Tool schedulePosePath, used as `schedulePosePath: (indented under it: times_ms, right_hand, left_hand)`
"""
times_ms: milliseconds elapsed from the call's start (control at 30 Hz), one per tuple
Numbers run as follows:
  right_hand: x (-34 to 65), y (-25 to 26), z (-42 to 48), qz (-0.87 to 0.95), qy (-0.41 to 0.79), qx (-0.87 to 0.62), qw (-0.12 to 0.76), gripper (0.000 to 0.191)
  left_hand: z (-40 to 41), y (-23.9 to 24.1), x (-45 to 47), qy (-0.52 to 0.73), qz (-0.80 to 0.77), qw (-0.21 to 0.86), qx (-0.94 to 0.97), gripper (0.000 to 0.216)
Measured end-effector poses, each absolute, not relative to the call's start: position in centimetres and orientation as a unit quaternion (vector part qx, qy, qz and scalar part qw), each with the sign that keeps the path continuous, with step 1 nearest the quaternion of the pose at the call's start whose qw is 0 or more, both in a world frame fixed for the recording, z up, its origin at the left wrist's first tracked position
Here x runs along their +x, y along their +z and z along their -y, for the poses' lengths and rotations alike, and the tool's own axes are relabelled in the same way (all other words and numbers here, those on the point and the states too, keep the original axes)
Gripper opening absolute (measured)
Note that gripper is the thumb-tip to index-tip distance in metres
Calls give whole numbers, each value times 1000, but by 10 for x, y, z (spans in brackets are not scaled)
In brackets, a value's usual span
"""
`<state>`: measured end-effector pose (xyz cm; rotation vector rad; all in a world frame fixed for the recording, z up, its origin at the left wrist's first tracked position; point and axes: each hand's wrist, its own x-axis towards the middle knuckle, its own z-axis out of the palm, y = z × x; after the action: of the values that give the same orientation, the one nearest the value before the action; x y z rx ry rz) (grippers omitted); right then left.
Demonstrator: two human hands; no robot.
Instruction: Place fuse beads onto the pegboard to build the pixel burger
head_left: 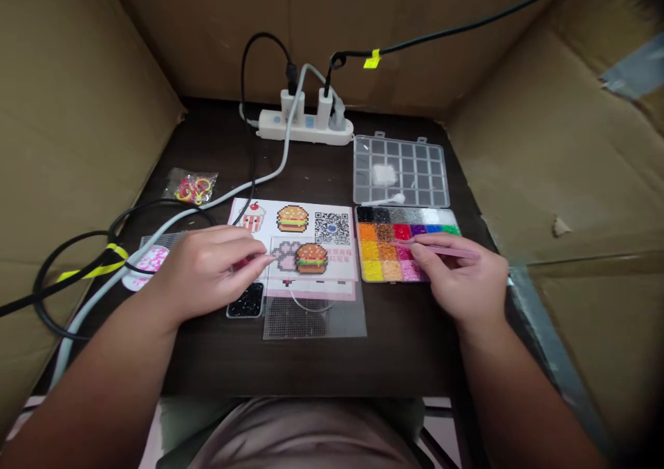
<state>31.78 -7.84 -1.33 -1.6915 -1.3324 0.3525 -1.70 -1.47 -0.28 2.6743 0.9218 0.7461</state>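
Note:
My left hand (220, 265) is closed in a pinch at the left edge of a clear pegboard (339, 317). On the board sit a bead hamburger (312, 258) and a pinkish-grey paw shape (285, 255) with a dark outline. My right hand (461, 275) grips pink tweezers (446, 249), their tips over the brown beads in the bead box (372, 270). Whether a bead is between the tips is too small to tell. A printed pattern sheet (270, 209) lies partly under the board. Beside my left hand stands a small tray of black beads (245, 301).
The box's clear lid (430, 178) lies open behind it, holding a white packet (384, 174) and a small white spoon (397, 198). A power strip (311, 131), looping cables (181, 213), a bag of rings (194, 187) and a pink-white disc (148, 265) share the table. Cardboard walls (72, 109) surround it.

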Motion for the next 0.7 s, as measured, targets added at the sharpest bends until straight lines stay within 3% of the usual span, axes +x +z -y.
schedulePosePath:
  times_ms: [700]
  right_hand:
    - [321,-15,77,536,152,-684,471,10]
  left_hand:
    - [15,-1,-17,269,-313,91,906,6]
